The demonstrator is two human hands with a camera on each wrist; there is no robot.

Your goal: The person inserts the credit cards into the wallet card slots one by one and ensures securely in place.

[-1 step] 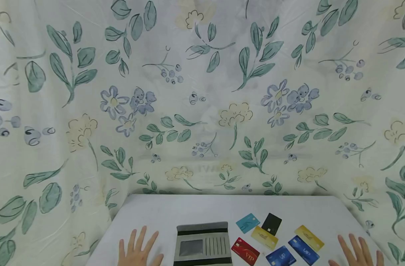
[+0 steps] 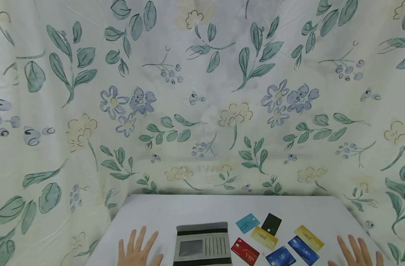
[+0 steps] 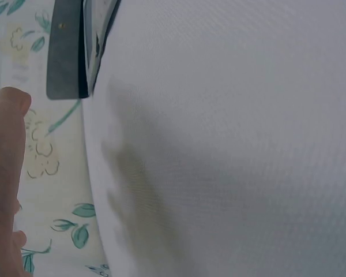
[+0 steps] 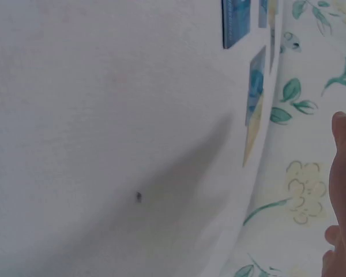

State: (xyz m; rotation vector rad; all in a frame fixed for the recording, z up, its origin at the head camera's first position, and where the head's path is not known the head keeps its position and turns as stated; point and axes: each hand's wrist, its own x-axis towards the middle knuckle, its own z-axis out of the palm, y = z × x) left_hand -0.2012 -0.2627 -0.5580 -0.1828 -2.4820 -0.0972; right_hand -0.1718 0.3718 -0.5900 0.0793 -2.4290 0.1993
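Note:
My left hand (image 2: 138,251) is spread over the table's left side, fingers straight, holding nothing. Just right of it lies an opened grey wallet (image 2: 202,245) with card slots and a window pocket; its lower part is cut off by the head view's edge. My right hand (image 2: 356,253) is at the right side, fingers extended, also holding nothing. Between wallet and right hand lie several cards: a teal card (image 2: 247,223), a black card (image 2: 271,224), a red VIP card (image 2: 245,251), blue VIP cards (image 2: 303,250) and gold cards (image 2: 309,237). One gold card (image 2: 264,238) overlaps the black one.
The white table (image 2: 155,210) has rounded far corners. Behind it hangs a pale curtain (image 2: 202,140) printed with leaves and flowers. In the right wrist view a small dark mark (image 4: 139,197) shows on the tabletop.

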